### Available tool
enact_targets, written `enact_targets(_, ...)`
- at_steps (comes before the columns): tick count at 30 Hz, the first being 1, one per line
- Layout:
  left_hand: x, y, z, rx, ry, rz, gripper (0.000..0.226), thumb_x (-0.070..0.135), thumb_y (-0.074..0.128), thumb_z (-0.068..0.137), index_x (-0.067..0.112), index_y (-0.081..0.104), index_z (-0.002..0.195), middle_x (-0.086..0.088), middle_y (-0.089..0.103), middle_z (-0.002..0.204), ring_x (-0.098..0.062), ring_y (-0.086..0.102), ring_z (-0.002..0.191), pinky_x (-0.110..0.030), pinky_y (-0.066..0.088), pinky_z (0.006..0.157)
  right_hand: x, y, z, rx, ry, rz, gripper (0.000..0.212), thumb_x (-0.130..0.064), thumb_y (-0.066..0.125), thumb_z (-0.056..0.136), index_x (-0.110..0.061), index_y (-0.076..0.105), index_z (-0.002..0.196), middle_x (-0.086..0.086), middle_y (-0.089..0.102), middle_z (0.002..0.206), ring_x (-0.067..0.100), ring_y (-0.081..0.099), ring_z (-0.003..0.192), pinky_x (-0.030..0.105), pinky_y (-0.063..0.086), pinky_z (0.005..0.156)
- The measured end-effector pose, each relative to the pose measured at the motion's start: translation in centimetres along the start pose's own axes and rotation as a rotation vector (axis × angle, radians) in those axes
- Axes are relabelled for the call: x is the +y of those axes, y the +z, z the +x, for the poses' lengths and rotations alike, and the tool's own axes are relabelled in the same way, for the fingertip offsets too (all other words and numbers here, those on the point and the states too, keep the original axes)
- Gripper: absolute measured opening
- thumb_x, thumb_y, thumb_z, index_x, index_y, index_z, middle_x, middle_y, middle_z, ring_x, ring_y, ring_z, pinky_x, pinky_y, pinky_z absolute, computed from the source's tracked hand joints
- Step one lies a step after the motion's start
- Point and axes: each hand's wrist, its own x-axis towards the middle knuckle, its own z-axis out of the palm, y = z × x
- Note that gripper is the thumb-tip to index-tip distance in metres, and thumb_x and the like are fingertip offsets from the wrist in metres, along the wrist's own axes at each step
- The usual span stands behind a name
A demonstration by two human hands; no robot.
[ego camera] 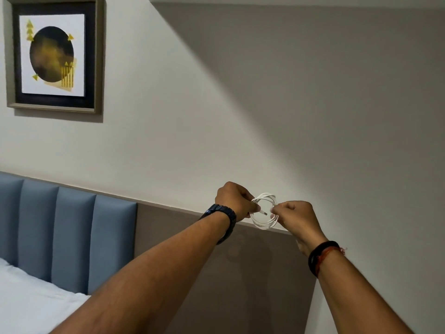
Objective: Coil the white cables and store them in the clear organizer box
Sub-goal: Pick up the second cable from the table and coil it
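The wall fills most of the view, with a framed picture at upper left, a blue headboard at lower left and a strip of white bed below it. No organizer box is in sight.

Both arms reach forward and up, holding the cable in the air in front of the wall, between the two fists. The left hand is closed, pinching the coil's left side; a dark watch sits on that wrist. The right hand is closed too, gripping the coil's right side, with bands on its wrist.

The cable is wound into a small ring of several loops, so the coiling looks almost done. The ring faces the camera nearly flat and stands slightly taller than it is wide, so its long axis is close to vertical. A connector end lies inside the ring, pointing right.

To finish well, the person would likely keep one pinch firm so the loops stay stacked, then tuck the loose end through or around them, snug but without kinking the cable near the plug.
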Motion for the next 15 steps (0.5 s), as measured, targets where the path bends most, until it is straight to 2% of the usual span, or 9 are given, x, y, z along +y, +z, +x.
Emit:
enact_targets(2, -0.1, 0.2, 0.0, -0.006, 0.009, -0.001, 0.016, 0.01, 0.084, 0.064, 0.014, 0.069, 0.063, -0.007, 0.071, 0.067, -0.017, 0.07, 0.06, -0.034, 0.061, 0.068, 0.2, 0.1, -0.1, 0.039, 0.001, 0.024, 0.026, -0.021, 0.079, 0.069, 0.001, 0.067, 0.065, 0.013, 0.063, 0.062, 0.02, 0.053, 0.059, 0.034, 0.045, 0.06)
enact_targets(5, -0.6, 0.6, 0.0, -0.01, 0.021, -0.009, 0.015, 0.014, 0.085, 0.063, 0.015, 0.07, 0.064, -0.005, 0.072, 0.066, -0.017, 0.07, 0.061, -0.035, 0.061, 0.069, 0.9, 0.2, -0.1, 0.055, 0.009, 0.071, 0.014, -0.01, 0.081, 0.068, -0.003, 0.069, 0.066, 0.018, 0.07, 0.073, 0.027, 0.064, 0.069, 0.043, 0.055, 0.07)
enact_targets(7, -1.5, 1.1, -0.1, -0.008, 0.005, -0.045, 0.015, 0.017, 0.086, 0.062, 0.018, 0.071, 0.064, -0.003, 0.073, 0.067, -0.017, 0.071, 0.064, -0.035, 0.061, 0.069, 1.5, 0.4, -0.1, 0.038, 0.028, 0.09, 0.011, -0.004, 0.078, 0.071, -0.005, 0.068, 0.075, 0.018, 0.071, 0.081, 0.031, 0.068, 0.078, 0.047, 0.057, 0.078)
enact_targets(9, -2.9, 1.9, -0.5, -0.01, -0.029, -0.085, 0.016, 0.019, 0.087, 0.061, 0.02, 0.072, 0.063, -0.002, 0.073, 0.067, -0.017, 0.071, 0.066, -0.034, 0.061, 0.069, 2.5, 0.6, -0.4, 0.018, 0.054, 0.096, 0.017, -0.004, 0.076, 0.074, -0.008, 0.065, 0.087, 0.018, 0.071, 0.088, 0.031, 0.069, 0.082, 0.046, 0.057, 0.08)
enact_targets(11, -5.0, 2.9, -1.1, -0.025, -0.07, -0.127, 0.016, 0.019, 0.087, 0.061, 0.021, 0.071, 0.063, 0.0, 0.073, 0.066, -0.015, 0.071, 0.064, -0.03, 0.061, 0.066, 4.1, 0.9, -1.1, -0.033, 0.077, 0.105, 0.018, -0.002, 0.074, 0.076, -0.006, 0.063, 0.089, 0.017, 0.07, 0.086, 0.028, 0.068, 0.077, 0.038, 0.058, 0.073)
enact_targets(14, -9.8, 4.9, -2.6, -0.052, -0.161, -0.195, 0.016, 0.019, 0.087, 0.062, 0.019, 0.073, 0.07, 0.0, 0.073, 0.068, -0.012, 0.07, 0.065, -0.024, 0.058, 0.063, 8.2, 1.7, -2.8, -0.183, 0.168, 0.178, 0.013, 0.004, 0.071, 0.079, 0.001, 0.06, 0.085, 0.014, 0.064, 0.07, 0.012, 0.062, 0.053, 0.017, 0.052, 0.047)
enact_targets(15, -11.5, 5.6, -3.2, -0.061, -0.198, -0.22, 0.017, 0.018, 0.087, 0.063, 0.017, 0.074, 0.074, -0.002, 0.073, 0.071, -0.013, 0.07, 0.067, -0.024, 0.058, 0.064, 9.7, 1.9, -3.4, -0.231, 0.219, 0.208, 0.012, 0.004, 0.07, 0.079, 0.002, 0.06, 0.086, 0.012, 0.063, 0.069, 0.008, 0.062, 0.05, 0.015, 0.051, 0.046)
